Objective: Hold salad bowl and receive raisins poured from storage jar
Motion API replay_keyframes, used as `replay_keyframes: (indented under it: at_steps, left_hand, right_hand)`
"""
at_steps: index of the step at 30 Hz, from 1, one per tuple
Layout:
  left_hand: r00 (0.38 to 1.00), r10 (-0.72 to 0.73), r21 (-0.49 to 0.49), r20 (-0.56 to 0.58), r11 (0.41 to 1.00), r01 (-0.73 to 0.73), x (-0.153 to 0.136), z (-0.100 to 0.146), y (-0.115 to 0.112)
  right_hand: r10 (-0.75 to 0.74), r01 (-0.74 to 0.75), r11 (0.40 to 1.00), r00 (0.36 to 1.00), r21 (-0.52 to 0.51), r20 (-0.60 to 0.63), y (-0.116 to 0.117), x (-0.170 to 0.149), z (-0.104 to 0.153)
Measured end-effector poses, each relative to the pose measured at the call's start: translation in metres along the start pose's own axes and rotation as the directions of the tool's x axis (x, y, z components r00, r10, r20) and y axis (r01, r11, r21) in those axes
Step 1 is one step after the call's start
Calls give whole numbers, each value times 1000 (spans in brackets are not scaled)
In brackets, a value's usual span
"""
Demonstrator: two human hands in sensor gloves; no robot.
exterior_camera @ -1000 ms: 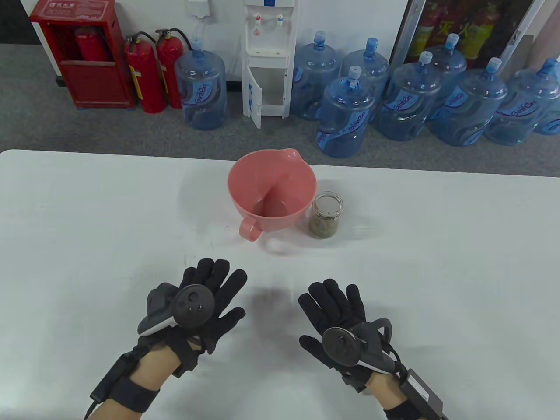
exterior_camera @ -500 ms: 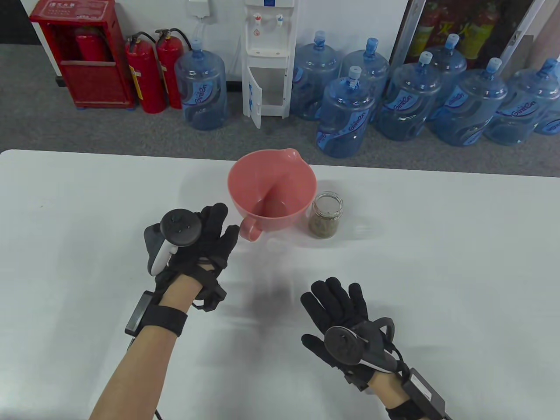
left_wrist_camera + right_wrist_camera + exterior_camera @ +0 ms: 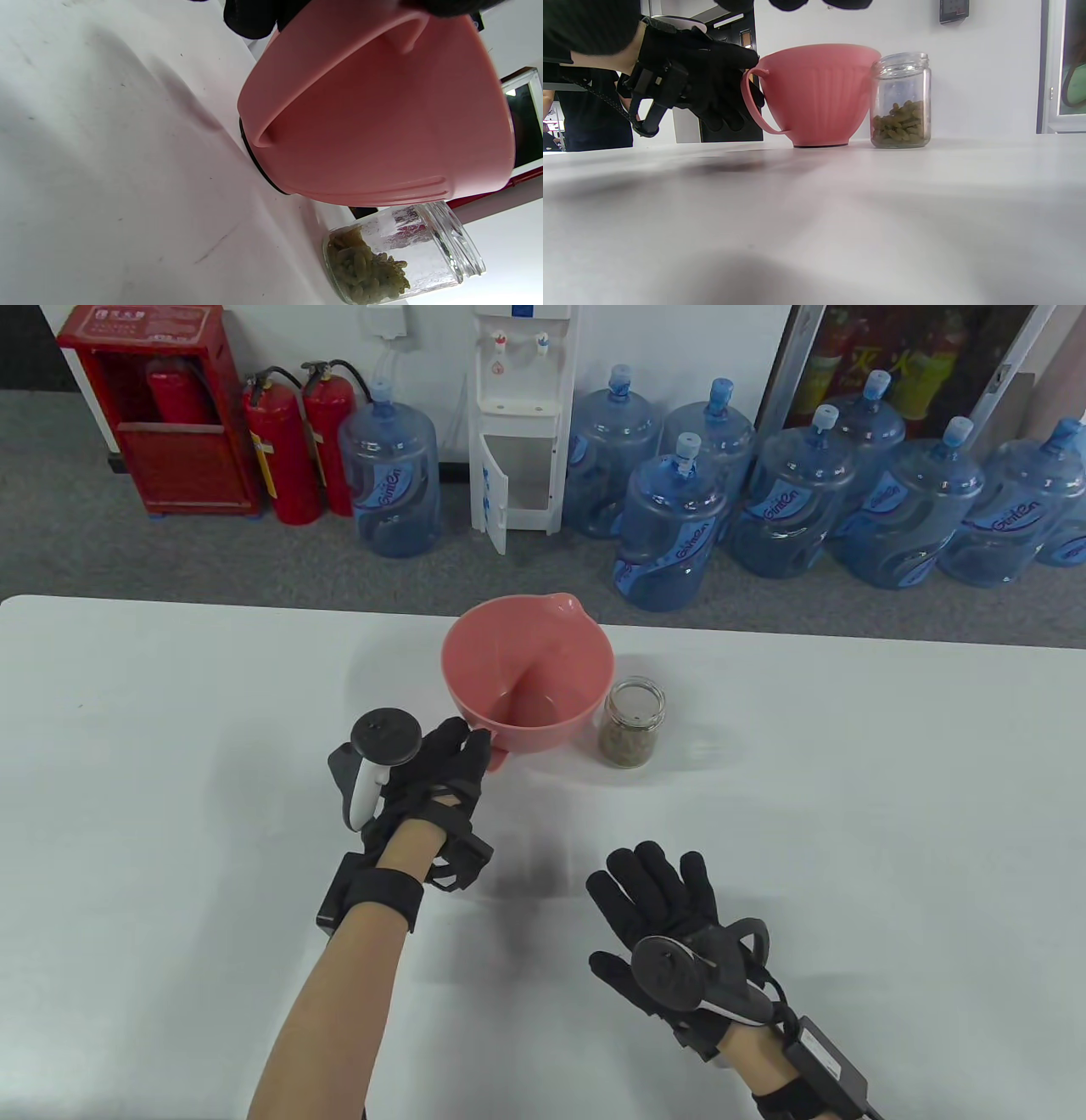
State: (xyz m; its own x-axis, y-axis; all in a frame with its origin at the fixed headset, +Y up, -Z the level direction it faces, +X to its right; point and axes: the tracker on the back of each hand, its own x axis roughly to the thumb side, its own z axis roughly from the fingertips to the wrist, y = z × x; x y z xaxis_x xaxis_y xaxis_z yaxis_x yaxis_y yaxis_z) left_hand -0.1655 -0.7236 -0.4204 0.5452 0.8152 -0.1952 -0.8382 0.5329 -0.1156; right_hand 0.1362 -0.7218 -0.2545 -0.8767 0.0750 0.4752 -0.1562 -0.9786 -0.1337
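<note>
A pink salad bowl (image 3: 543,661) with a loop handle (image 3: 499,755) stands upright and empty at the table's far middle. A lidless glass storage jar (image 3: 632,723) with greenish raisins in its bottom stands just right of it, close to the bowl's side. My left hand (image 3: 462,751) grips the bowl's handle, thumb on top and fingers curled around it, as the right wrist view (image 3: 721,84) shows. My right hand (image 3: 653,891) is open with fingers spread, low over the table in front of the jar, holding nothing. The left wrist view shows the bowl (image 3: 382,127) and jar (image 3: 394,262) close up.
The white table (image 3: 170,814) spans the view. Beyond its far edge on the floor stand several blue water bottles (image 3: 670,526), a water dispenser (image 3: 517,415) and red fire extinguishers (image 3: 284,449).
My left hand moved forward and right from the near table to the bowl and closed on its handle. My right hand barely moved. Bowl and jar stayed put.
</note>
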Motion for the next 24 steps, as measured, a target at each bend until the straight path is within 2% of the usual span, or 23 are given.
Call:
replay_keyframes:
  at_steps: [4,7,10,12,14,18,20,24]
  left_hand:
    - [1000,29,5,1,1000,-29,3,-2,-2]
    - [993,118,1,6,993,-118,1,-3,-5]
    - [959,280,-54,36,959,-277,-6,-5,-10]
    - [906,415,-3,78,909,-416,-9,0,-11]
    - [894,434,27,113,898,-439,-11,7,-7]
    - [845,488,-33,219,869,-494,-18,31,14]
    - [837,463,-71,292,883,-464,-19,48,26]
    - [797,457,-129,396,886,-444,-24,98,45]
  right_hand:
    - [2,-1,1000,1000,14,-10,2,-3,-1]
    - [4,-4,1000,1000,18,-13,2,-3,-2]
    - [22,-22,1000,1000,23,-10,2,-2,-2]
    - [31,-31,999,999,21,-9,1,-3,-2]
    - [31,-31,999,999,20,-13,0,-4,-1]
    - [26,-25,999,999,22,-19,0,-5,-2]
    - [28,-28,999,999,22,-19,0,-5,-2]
    - [27,-27,999,999,23,-23,-1,-5,-2]
